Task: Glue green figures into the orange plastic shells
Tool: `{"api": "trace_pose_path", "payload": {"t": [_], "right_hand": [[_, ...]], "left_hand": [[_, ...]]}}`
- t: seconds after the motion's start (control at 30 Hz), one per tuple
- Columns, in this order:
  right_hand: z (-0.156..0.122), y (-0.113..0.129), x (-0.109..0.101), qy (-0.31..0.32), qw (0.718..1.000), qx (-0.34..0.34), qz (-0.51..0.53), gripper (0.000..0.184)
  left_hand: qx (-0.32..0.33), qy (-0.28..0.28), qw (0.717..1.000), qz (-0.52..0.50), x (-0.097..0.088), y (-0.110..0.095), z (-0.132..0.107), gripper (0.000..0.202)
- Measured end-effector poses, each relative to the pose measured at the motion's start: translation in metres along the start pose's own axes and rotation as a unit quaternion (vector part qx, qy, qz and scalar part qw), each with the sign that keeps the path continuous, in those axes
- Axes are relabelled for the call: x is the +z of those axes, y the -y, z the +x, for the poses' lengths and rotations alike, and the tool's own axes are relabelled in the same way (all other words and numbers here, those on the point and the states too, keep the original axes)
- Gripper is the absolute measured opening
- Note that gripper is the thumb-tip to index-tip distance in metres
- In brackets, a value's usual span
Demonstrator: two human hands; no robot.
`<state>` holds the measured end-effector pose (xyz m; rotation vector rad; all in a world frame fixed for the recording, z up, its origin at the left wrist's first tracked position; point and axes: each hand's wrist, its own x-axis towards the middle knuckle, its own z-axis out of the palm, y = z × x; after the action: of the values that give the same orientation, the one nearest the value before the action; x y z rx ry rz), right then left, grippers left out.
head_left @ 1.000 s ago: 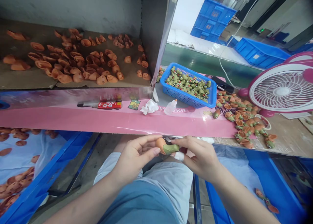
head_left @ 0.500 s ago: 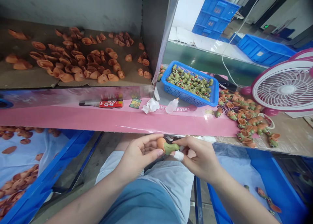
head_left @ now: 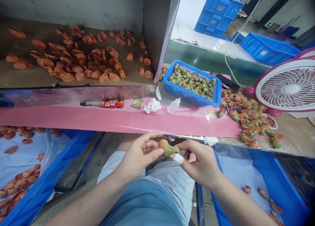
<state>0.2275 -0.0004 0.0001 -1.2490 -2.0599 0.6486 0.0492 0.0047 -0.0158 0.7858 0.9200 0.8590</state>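
Between my two hands, just off the table's front edge, is a small orange-and-green figurine (head_left: 170, 149). My left hand (head_left: 145, 150) pinches its rounded orange end between thumb and fingers. At its narrower green end, my right hand (head_left: 197, 157) is closed on it, with white tape wrapped round the thumb. The fingers cover part of the figurine's far side. Beyond my hands, on the pink table cover (head_left: 110, 121), stand a small translucent squeeze bottle (head_left: 174, 106) and a crumpled white tissue (head_left: 152, 105).
Orange hollow pieces (head_left: 81, 60) lie heaped on a boxed shelf at left. A blue basket (head_left: 194, 96) holds green parts. Finished-looking figurines (head_left: 251, 117) lie beside a fan (head_left: 289, 88). Lined blue crates flank my lap, the left one (head_left: 59, 167) with orange pieces.
The camera view has shifted slightly. Both hands still hold the figurine in nearly the same place, with only small finger movement.
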Motion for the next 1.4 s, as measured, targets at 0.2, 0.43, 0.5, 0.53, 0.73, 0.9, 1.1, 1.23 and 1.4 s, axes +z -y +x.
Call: {"api": "trace_pose_path", "payload": {"t": [0.2, 0.43, 0.5, 0.53, 0.73, 0.9, 1.1, 1.23, 1.4], "right_hand": [[-0.0018, 0.0008, 0.0011, -0.006, 1.0, 0.006, 0.011, 0.012], [-0.0015, -0.0001, 0.0043, -0.012, 1.0, 0.019, 0.021, 0.012], [-0.0016, 0.0, 0.0053, -0.01, 1.0, 0.02, 0.022, 0.012], [-0.0018, 0.0002, 0.0056, -0.009, 1.0, 0.02, 0.021, 0.012], [-0.0032, 0.0001, 0.0053, -0.015, 1.0, 0.018, 0.004, 0.013], [-0.0033, 0.0004, 0.0052, -0.013, 1.0, 0.027, 0.004, 0.015], [-0.0032, 0.0007, 0.0061, -0.009, 0.999, 0.03, 0.015, 0.017], [-0.0028, 0.0006, 0.0057, -0.005, 0.999, 0.036, 0.017, 0.017], [-0.0036, -0.0002, 0.0052, -0.004, 0.999, 0.035, 0.02, 0.019]], "left_hand": [[-0.006, -0.001, 1.0, -0.008, 0.0006, 0.0006, 0.0013, 0.039], [-0.009, -0.003, 1.0, -0.003, 0.0003, 0.0004, 0.0014, 0.038], [-0.009, -0.002, 1.0, 0.004, 0.0, 0.0002, 0.0012, 0.037], [-0.007, -0.002, 1.0, 0.007, -0.0002, 0.0001, 0.0012, 0.037], [-0.009, 0.002, 1.0, 0.015, -0.0012, 0.0003, 0.0021, 0.037], [-0.009, 0.006, 1.0, 0.021, -0.0013, 0.0001, 0.002, 0.036], [-0.006, 0.01, 0.999, 0.034, -0.0015, -0.001, 0.0022, 0.035], [-0.011, 0.011, 0.999, 0.039, -0.0012, -0.0009, 0.0029, 0.036], [-0.016, 0.006, 0.999, 0.036, -0.0007, 0.0002, 0.004, 0.036]]}}
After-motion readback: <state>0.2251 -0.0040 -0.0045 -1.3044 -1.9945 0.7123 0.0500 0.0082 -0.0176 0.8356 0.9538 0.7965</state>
